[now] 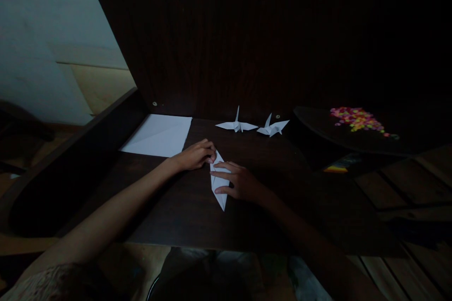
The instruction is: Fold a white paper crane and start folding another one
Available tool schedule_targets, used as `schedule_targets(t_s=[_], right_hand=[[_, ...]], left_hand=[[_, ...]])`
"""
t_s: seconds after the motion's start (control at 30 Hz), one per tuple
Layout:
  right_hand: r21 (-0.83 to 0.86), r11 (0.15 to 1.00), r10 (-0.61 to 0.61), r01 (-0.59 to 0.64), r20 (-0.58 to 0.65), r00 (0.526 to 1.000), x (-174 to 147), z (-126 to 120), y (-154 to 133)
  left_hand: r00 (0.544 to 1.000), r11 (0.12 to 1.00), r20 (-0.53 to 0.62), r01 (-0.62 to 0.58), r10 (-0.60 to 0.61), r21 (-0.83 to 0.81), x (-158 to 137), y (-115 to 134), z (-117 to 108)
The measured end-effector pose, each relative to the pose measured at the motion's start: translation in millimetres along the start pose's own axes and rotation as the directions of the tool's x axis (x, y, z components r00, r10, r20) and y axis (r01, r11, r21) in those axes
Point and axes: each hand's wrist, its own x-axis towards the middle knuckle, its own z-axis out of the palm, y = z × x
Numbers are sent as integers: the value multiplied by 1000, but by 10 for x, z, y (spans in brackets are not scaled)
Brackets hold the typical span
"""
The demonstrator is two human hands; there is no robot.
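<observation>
A white sheet folded into a long narrow diamond (219, 182) lies on the dark desk in front of me, with creases along its middle. My left hand (198, 154) is at its upper left edge, fingers curled and pinched on the paper near the top. Across its right side rests my right hand (240, 182), fingers spread flat on the paper and partly covering it. Just beyond are two finished white paper cranes, one crane (237, 125) with level wings and another crane (272, 128) to its right, slightly tilted.
White sheets of paper (160, 134) lie at the desk's left rear. A dark upright panel (212, 47) backs the desk (169, 216), and a low side wall (81, 160) bounds its left. On a rounded shelf (314, 124) at right sits a pile of small colourful pieces (358, 120).
</observation>
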Motion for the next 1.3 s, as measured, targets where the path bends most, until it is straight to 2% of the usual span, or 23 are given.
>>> schedule_targets(t_s=[0.4,0.47,0.6,0.77,1.0,1.3], right_hand=[[-29,999,-25,25,3,1000,0,15,12],[-28,998,-53,52,-9,999,-6,28,26],[-40,996,-77,77,-5,997,-24,50,41],[-75,994,-78,79,27,997,-28,71,30],[-95,991,-96,95,1,995,-14,54,7],[-108,990,-95,91,-30,995,-4,38,-7]], left_hand=[[998,954,47,19,-35,301,65,81,11],[998,967,41,27,-38,253,49,82,11],[998,998,-33,53,-52,44,-44,39,25],[991,991,-101,69,-82,-119,-159,-31,42],[989,984,-118,67,-87,-162,-181,-12,29],[974,979,-167,127,-153,-157,-140,3,110]])
